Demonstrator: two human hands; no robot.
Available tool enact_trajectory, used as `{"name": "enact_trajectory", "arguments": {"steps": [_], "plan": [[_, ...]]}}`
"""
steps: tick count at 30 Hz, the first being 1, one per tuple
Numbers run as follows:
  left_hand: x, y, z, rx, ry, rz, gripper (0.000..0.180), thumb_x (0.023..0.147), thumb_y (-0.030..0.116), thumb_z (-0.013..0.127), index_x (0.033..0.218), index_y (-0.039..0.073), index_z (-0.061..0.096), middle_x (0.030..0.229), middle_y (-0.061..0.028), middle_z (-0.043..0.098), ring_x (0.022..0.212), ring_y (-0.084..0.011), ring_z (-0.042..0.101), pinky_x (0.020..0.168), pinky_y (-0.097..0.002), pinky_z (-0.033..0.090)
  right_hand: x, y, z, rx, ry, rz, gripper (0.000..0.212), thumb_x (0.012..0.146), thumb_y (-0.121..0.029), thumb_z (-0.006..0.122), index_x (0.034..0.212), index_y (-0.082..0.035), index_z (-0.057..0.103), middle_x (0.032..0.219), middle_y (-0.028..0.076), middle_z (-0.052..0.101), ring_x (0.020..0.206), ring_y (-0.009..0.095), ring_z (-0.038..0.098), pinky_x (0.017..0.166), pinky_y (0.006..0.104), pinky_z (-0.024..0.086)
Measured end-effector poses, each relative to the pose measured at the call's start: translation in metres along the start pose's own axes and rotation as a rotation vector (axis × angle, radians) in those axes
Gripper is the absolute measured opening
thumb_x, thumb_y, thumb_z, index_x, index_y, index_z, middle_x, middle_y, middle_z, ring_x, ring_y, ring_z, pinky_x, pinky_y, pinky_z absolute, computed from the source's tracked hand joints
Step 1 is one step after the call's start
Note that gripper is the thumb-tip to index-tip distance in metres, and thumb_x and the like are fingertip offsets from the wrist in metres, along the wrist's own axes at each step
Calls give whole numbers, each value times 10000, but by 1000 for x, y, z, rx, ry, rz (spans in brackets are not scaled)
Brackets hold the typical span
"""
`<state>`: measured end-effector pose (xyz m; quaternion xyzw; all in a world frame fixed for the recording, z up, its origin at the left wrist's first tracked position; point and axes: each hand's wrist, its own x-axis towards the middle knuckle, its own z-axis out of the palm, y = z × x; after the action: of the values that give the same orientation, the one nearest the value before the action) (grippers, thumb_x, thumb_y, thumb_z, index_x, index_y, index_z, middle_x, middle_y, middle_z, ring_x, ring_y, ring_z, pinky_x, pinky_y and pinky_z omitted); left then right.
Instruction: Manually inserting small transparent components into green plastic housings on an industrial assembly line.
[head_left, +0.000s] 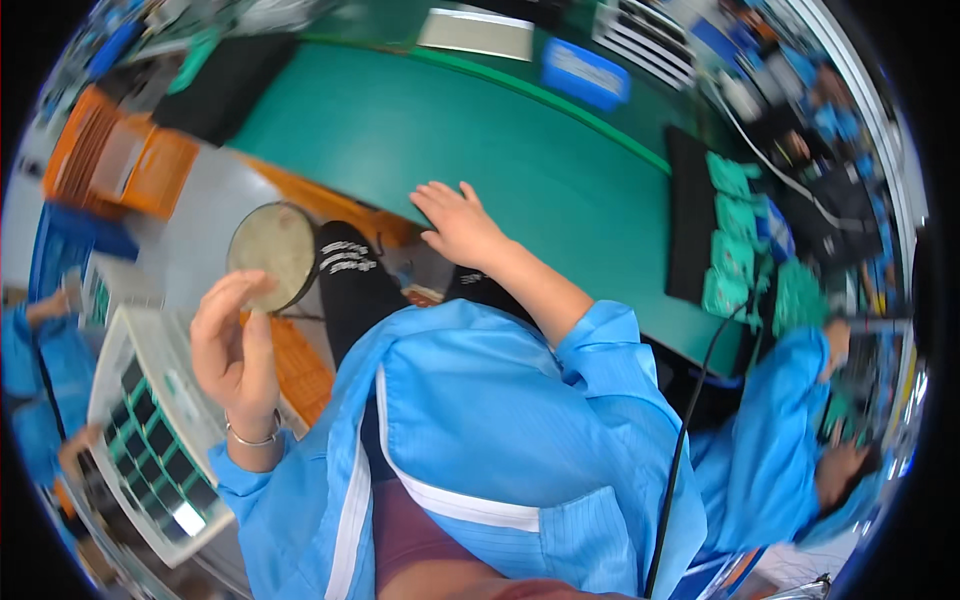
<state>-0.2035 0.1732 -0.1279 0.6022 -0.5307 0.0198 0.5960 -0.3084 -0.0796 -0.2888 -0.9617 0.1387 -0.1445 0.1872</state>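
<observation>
My left hand (235, 345) is raised at the left, with a metal bracelet (252, 432) at its wrist. Its fingers are loosely bent and apart from the thumb, and I see nothing in them. Behind the fingertips, lower down, is a round stool seat (275, 250). My right hand (458, 222) lies at the near edge of the green table (430, 130), fingers stretched out over the surface and holding nothing.
A white crate (125, 390) with a green grid stands at my left. Orange crates (160, 170) are stacked behind it. Black mats (228, 88) lie at the table's ends, the right one beside green bundles (735, 235). Blue-sleeved people (775, 430) work on both sides.
</observation>
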Motion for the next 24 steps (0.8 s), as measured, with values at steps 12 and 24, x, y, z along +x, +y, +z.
{"name": "enact_trajectory", "arguments": {"steps": [12, 24], "plan": [[101, 109, 126, -760, -686, 401, 198, 924, 321, 440, 937, 143, 526, 869, -26, 621, 638, -157, 630, 700, -314, 427, -61, 17, -12, -186, 101, 53, 572, 735, -151, 585, 1279, -77, 424, 1349, 141, 373, 1280, 295, 301, 1045, 506, 216], [146, 99, 211, -1118, -802, 580, 146, 897, 207, 489, 973, 83, 498, 889, -70, 623, 700, -210, 642, 708, -322, 458, -61, 27, -19, -105, 151, 62, 533, 742, -94, 526, 1265, -43, 439, 1346, 149, 378, 1269, 303, 315, 1036, 515, 227]]}}
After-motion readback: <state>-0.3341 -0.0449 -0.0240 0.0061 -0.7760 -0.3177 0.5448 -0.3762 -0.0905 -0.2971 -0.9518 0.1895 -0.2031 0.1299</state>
